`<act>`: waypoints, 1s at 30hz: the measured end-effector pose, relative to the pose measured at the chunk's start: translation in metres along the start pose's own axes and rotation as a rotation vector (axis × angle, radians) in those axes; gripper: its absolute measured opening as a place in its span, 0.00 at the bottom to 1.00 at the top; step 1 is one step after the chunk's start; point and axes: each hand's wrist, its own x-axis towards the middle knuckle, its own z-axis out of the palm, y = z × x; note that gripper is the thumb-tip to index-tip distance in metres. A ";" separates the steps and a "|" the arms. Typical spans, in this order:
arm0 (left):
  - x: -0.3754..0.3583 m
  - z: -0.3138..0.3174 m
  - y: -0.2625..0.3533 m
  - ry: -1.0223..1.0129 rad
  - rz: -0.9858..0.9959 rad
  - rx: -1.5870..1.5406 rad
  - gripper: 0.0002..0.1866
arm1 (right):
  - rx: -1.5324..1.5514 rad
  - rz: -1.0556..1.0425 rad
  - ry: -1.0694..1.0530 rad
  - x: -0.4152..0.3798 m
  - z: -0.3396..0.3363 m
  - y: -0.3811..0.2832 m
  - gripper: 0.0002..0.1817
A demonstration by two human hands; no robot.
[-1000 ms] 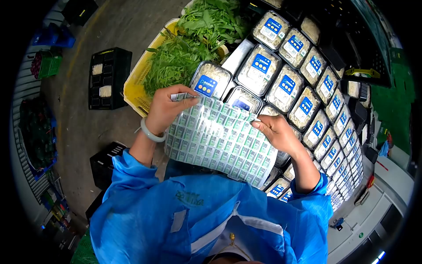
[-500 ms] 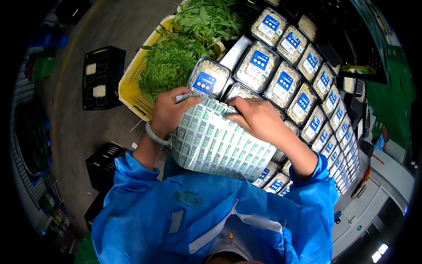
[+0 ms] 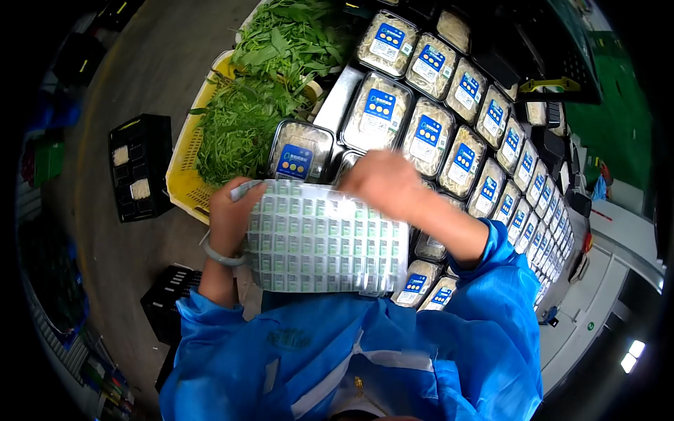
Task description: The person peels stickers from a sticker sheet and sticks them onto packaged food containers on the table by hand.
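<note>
A large sheet of small green-and-white labels (image 3: 326, 242) hangs in front of the blue jacket. My left hand (image 3: 232, 214) is closed on its upper left corner, which is rolled over between thumb and fingers. Over the sheet's upper right edge is my right hand (image 3: 382, 184), blurred by motion, its fingertips too smeared to read. Just beyond the sheet lies a clear-lidded tray with a blue label (image 3: 298, 154). More labelled trays of pale strips (image 3: 379, 109) stand in rows to the right.
A yellow crate (image 3: 184, 165) of leafy greens (image 3: 246, 119) stands at the upper left. Black crates (image 3: 142, 168) rest on the floor at the left. A dark crate with a yellow handle (image 3: 551, 85) is at the upper right.
The view has shifted, so the trays appear further left. The label sheet now hangs straighter. My right hand has lifted, turned and blurred near the sheet's top edge.
</note>
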 end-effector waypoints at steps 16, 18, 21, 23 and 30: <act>0.009 -0.012 -0.027 0.038 -0.044 0.033 0.05 | 0.457 1.479 0.277 0.022 0.103 0.312 0.12; 0.011 -0.014 -0.034 0.046 -0.021 0.045 0.05 | 0.062 1.384 -0.023 0.011 0.114 0.338 0.22; 0.008 -0.015 -0.041 0.075 0.004 0.044 0.05 | -0.123 1.372 -0.187 0.025 0.079 0.307 0.28; 0.008 -0.016 -0.041 0.081 0.016 0.024 0.05 | 0.175 1.286 -0.003 0.007 0.087 0.300 0.18; 0.008 -0.017 -0.041 0.034 -0.050 -0.019 0.08 | 0.931 1.336 0.080 -0.034 0.074 0.156 0.07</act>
